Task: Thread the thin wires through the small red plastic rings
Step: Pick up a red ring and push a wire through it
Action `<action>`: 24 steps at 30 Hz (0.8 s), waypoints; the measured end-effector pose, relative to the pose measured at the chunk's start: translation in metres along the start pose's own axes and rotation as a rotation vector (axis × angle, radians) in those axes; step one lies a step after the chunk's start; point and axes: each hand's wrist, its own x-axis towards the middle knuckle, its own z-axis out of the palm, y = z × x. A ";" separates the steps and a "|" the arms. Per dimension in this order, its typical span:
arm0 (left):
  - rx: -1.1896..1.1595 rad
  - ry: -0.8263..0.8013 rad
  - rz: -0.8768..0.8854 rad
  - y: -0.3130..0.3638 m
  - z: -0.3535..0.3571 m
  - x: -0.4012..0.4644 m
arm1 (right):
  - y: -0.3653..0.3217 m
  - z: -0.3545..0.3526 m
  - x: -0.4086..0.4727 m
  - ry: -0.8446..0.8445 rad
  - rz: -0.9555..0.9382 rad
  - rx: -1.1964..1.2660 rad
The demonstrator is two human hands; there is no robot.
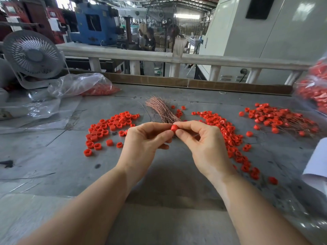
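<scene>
A small red plastic ring (173, 128) is pinched between the fingertips of my left hand (146, 138) and my right hand (201, 140), a little above the grey table (159, 174). Just behind the hands lies a bundle of thin copper wires (162, 109), fanned out away from me. Loose red rings (109, 128) are scattered left of the hands, and a longer band of red rings (230, 138) runs along the right. At the far right lies a pile of rings with wires through them (279, 119). Whether a wire is in the held ring is too small to tell.
A clear plastic bag with red rings (83, 87) lies at the back left beside a white desk fan (31, 55). Another bag of rings (315, 89) stands at the right edge. A cardboard strip and a white railing (177, 58) close off the table's far side.
</scene>
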 end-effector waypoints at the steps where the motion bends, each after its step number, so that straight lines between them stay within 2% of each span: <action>1: 0.019 0.010 0.018 0.001 0.000 0.000 | 0.000 0.000 0.000 -0.004 -0.003 0.008; 10: 0.121 -0.015 0.088 0.004 0.002 -0.003 | -0.004 -0.002 -0.001 0.010 -0.028 0.103; 24: 0.179 -0.056 0.121 0.003 0.002 -0.004 | -0.004 -0.001 -0.003 0.037 -0.078 -0.037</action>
